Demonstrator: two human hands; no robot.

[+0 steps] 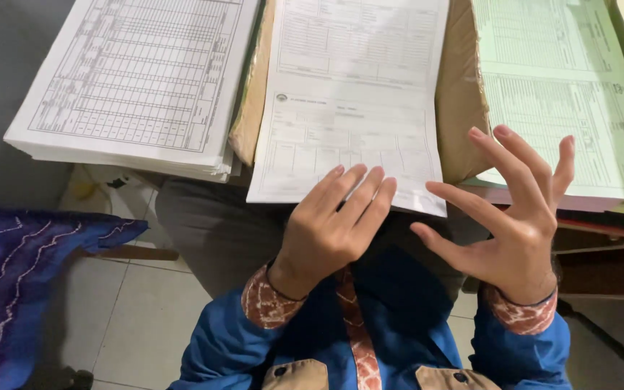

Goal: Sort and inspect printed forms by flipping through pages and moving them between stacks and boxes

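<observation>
Sorting paper forms, between sheets. White form (352, 108) lies mid-worktop, on brown folder (460, 94). Left hand (330, 231) flat on form's near edge, grip apart. Right hand (518, 217) beside form, splayed, empty. Next probably needs pinching the form's corner.

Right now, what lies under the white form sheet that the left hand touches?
Under the white form sheet a brown cardboard box shows on both sides. The left hand covers its lower edge; whatever lies directly beneath the middle is hidden.

- The light is soft and a bit dim, brightest on the white paper stack (139, 79).
- The floor (139, 318) below sits in shadow.
- The edges bend slightly; nothing looks blurry.
</observation>
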